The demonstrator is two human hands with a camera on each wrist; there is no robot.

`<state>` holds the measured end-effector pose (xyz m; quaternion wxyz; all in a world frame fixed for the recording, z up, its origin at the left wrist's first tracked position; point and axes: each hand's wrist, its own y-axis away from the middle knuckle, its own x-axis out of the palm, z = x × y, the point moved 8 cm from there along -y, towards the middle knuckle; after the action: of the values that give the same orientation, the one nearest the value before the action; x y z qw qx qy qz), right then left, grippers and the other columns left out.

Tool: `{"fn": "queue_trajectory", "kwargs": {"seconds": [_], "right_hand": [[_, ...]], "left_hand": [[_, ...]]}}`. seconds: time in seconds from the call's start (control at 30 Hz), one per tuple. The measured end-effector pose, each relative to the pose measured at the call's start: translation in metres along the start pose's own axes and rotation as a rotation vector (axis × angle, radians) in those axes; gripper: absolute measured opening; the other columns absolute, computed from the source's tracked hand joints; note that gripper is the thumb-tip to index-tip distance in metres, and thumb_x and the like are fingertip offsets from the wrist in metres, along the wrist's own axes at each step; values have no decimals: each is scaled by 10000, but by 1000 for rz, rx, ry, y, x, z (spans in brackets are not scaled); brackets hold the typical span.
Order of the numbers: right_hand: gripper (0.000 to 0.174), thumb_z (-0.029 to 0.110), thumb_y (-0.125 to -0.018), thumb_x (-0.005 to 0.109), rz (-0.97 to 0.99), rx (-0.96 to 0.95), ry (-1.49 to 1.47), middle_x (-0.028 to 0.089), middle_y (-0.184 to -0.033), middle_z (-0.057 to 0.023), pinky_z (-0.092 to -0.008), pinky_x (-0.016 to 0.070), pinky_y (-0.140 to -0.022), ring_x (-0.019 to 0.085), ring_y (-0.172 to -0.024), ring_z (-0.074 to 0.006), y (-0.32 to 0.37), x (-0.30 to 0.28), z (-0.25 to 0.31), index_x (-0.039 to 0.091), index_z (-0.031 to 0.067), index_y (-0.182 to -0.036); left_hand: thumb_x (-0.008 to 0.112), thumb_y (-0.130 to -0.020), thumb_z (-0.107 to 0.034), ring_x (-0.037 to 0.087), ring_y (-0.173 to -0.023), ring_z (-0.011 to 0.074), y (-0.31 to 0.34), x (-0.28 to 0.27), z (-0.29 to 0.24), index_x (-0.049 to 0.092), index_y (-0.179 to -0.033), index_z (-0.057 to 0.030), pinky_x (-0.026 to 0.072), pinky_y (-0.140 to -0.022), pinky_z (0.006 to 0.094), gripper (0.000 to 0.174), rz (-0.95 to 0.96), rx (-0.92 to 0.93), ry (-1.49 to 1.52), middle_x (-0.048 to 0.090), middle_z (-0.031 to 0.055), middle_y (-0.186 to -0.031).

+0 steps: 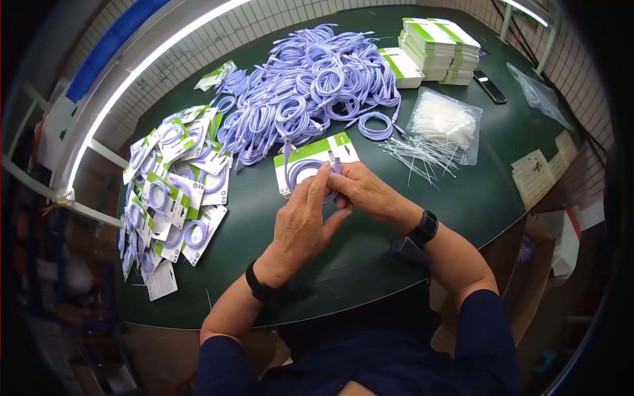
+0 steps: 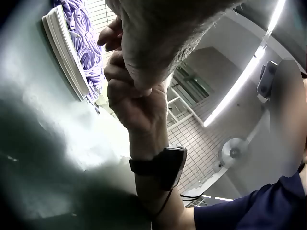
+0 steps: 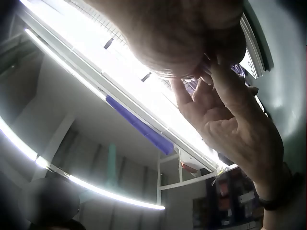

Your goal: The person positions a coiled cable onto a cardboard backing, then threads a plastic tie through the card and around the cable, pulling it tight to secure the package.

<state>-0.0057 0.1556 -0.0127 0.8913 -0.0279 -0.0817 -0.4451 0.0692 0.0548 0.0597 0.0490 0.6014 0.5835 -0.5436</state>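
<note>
A coiled purple cable (image 1: pixel 300 169) lies against a green and white card (image 1: pixel 339 144) in the head view. The left hand (image 1: pixel 300 214) has its fingers at the coil's right side, the index finger extended toward the cable's plug. From the right, the right hand (image 1: pixel 364 191) pinches the cable near its plug (image 1: pixel 335 162), thumb and index finger together. Both hands touch at the fingertips. In the right wrist view the left hand (image 3: pixel 240 120) shows its palm side; the left wrist view shows the right hand (image 2: pixel 136 103) with curled fingers. The fingertips' exact contact is partly hidden.
A heap of coiled purple cables (image 1: pixel 310 86) lies behind the card. Carded cables (image 1: pixel 175 198) are piled at left. Stacked cards (image 1: pixel 429 49), a phone (image 1: pixel 489 88) and a bag of white zip ties (image 1: pixel 444 119) lie at back right, loose ties beside the bag.
</note>
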Motion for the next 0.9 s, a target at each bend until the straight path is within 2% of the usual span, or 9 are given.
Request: {"fn": "queue_trajectory", "kwargs": {"seconds": [0.1, 0.23, 0.33, 0.43, 0.47, 0.57, 0.73, 0.87, 0.9], "right_hand": [[327, 299, -1074, 589, -10, -22, 32, 635, -760, -6, -243, 479, -536, 578, -622, -79, -1, 2, 1, 697, 15, -954], [272, 275, -1065, 615, -59, -55, 127, 639, -785, -3, -233, 466, -551, 573, -638, -74, 1, 5, 4, 684, 18, -1006], [246, 265, -1067, 628, -118, -65, 241, 643, -853, 1, -214, 453, -566, 559, -669, -53, 5, -3, 13, 667, 22, -1063], [247, 250, -1044, 675, -19, 71, -197, 639, -901, -4, -213, 444, -557, 566, -687, -54, 5, 1, 1, 635, 25, -1136], [247, 250, -1044, 675, -9, 87, -184, 639, -901, -4, -213, 444, -557, 566, -687, -54, 5, 2, 1, 635, 25, -1136], [270, 253, -1037, 696, 88, 145, -431, 624, -928, -8, -218, 450, -560, 572, -703, -57, 8, 13, 3, 614, 37, -1176], [294, 284, -1044, 694, 143, 161, -440, 618, -933, -7, -227, 457, -567, 572, -710, -61, 10, 24, 4, 616, 33, -1175], [288, 285, -1049, 683, 164, 108, -295, 625, -960, -9, -226, 474, -591, 593, -731, -70, 15, 26, 14, 617, 40, -1184], [281, 263, -1033, 701, 99, 9, -118, 629, -976, -11, -222, 479, -602, 603, -754, -72, 15, 19, 26, 619, 41, -1184]], "left_hand": [[890, -812, -167, 697, -992, 337, 2, -3, 4, 549, -1467, -1, 580, -838, 422, 757, 17, 5, -37, 691, 170, -1163], [883, -812, -167, 686, -920, 293, 12, 0, 14, 541, -1491, -64, 573, -774, 401, 768, -23, 27, -68, 692, 110, -1028], [870, -810, -104, 677, -851, 273, 10, -6, 7, 636, -1406, -76, 569, -749, 395, 640, -121, 142, 18, 701, 86, -969], [867, -804, -69, 673, -823, 260, 9, -12, 11, 703, -1316, -89, 564, -727, 372, 538, -125, 132, 118, 714, 74, -947], [865, -800, -51, 672, -810, 253, 10, -14, 11, 737, -1270, -96, 562, -716, 361, 489, -118, 142, 157, 721, 68, -936], [862, -797, -19, 664, -801, 234, 14, -22, 13, 771, -1218, -90, 546, -710, 344, 436, -104, 142, 254, 742, 78, -940], [868, -800, -9, 656, -761, 193, 20, -27, 21, 805, -1135, -60, 523, -677, 310, 345, -113, 125, 379, 751, 72, -893], [870, -812, -16, 648, -739, 174, 22, -36, 28, 817, -1080, -37, 516, -658, 306, 274, -140, 8, 518, 748, 71, -865], [870, -812, -16, 648, -739, 174, 23, -40, 29, 817, -1080, -37, 516, -658, 306, 274, -141, 6, 509, 748, 71, -865]]}}
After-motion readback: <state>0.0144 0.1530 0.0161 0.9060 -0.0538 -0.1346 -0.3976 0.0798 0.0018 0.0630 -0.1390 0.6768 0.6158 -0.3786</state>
